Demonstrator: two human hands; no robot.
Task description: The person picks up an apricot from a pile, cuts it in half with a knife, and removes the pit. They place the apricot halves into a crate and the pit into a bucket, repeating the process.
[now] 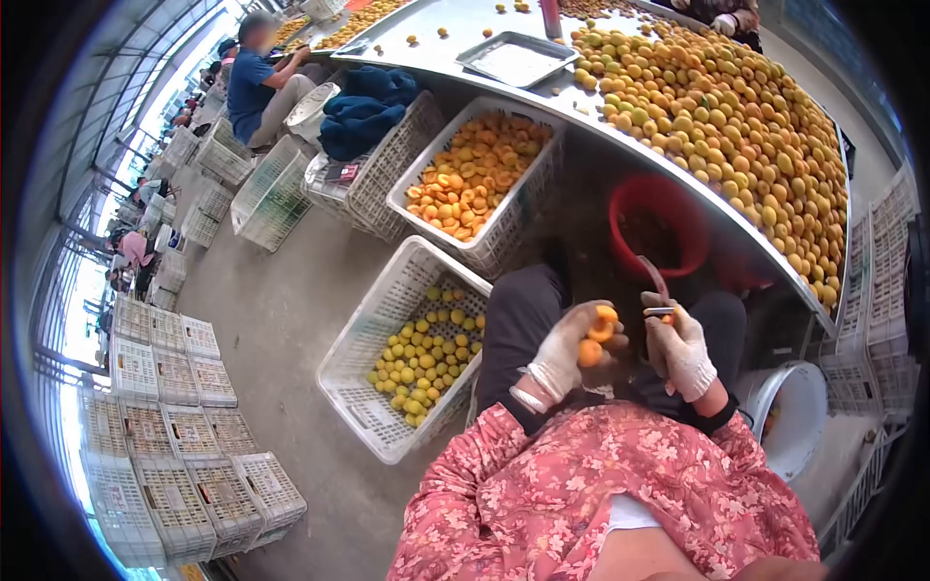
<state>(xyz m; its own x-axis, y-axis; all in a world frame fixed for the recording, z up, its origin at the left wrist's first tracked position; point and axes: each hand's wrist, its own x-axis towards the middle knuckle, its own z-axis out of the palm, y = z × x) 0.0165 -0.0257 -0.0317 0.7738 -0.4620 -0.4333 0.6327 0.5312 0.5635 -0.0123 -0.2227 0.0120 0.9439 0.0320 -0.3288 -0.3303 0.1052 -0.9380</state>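
My left hand (562, 353), in a soiled white glove, is closed around a cut apricot (603, 323); orange flesh shows in two rounded pieces at its fingers. Beside it, my gloved right hand (682, 351) grips a small curved knife (656, 281), its blade angled up and away from me. A short metal band shows at the fingers; the rest of the handle is hidden. Both hands are above my lap, slightly apart. Just beyond them stands a red bucket (620, 218) with dark contents I cannot make out.
Whole apricots (717, 126) are heaped on the metal table (455, 56), near a metal tray (516, 60). To my left are a crate of apricot halves (475, 174) and a crate (334, 363) with greenish-yellow fruit. A white bucket (799, 416) stands right. Other people work farther off.
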